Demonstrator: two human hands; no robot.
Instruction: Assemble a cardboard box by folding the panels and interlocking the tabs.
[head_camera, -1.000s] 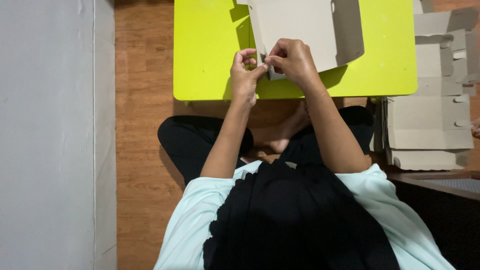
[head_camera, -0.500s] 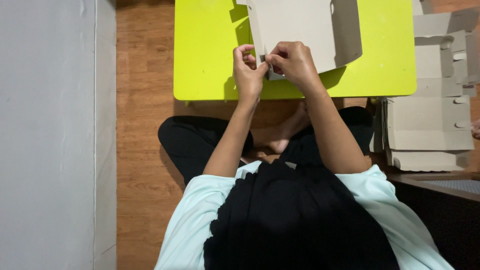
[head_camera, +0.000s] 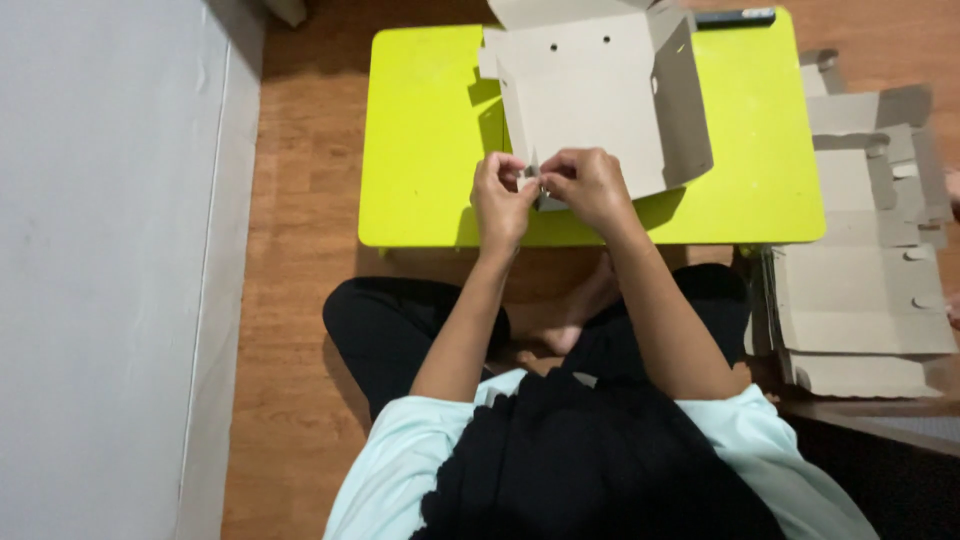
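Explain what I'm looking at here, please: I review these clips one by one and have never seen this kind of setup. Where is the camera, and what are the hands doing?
There is no machine here. A person sits cross-legged on a wooden floor, and the single camera is worn on their head, looking straight down, so you see their own arms and lap from above.

In front of them stands a low lime-green table. On it lies a partly folded grey cardboard box with its side flaps raised and two small holes in one panel. The left hand and the right hand meet at the box's near corner, fingers pinching a small flap there. A dark slim object, too small to identify, lies at the table's far edge.

To the person's right sits a stack of flat, unfolded cardboard blanks. A pale wall runs along the left.
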